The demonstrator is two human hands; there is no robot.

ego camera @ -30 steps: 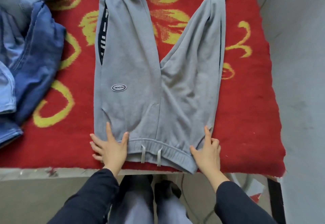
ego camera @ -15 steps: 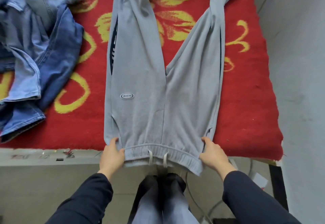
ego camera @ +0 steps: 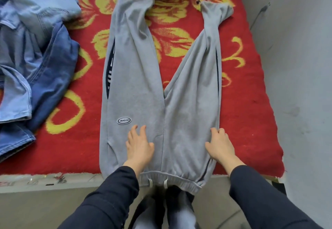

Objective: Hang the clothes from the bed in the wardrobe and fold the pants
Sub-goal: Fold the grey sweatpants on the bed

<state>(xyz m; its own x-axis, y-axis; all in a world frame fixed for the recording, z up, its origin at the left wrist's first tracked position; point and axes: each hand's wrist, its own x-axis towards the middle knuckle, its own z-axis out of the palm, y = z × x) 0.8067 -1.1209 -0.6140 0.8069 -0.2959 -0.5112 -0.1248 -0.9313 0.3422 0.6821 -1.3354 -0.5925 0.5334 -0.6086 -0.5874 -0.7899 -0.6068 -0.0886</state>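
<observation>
Now we have the grey sweatpants [ego camera: 136, 85] lying flat on the bed's red blanket [ego camera: 242, 112], which has a yellow flower pattern. The waistband [ego camera: 179, 179] is nearest us and hangs a little over the bed's edge, with two white drawstring ends [ego camera: 150, 182] dangling from it. The legs run away from us and spread apart into a V.

Our left hand [ego camera: 139, 146] rests on the left hip of the pants, just below the oval patch [ego camera: 124, 120]. Its fingers are spread and lightly bent, and they grasp nothing.

Our right hand [ego camera: 220, 146] sits at the right side seam, thumb on the cloth and fingertips bent at the very edge. We cannot tell whether they pinch the fabric or only press on it.

A heap of blue denim clothes [ego camera: 45, 70] lies on the blanket to the left, apart from the pants. A grey wall [ego camera: 296, 67] runs along the right side of the bed.
</observation>
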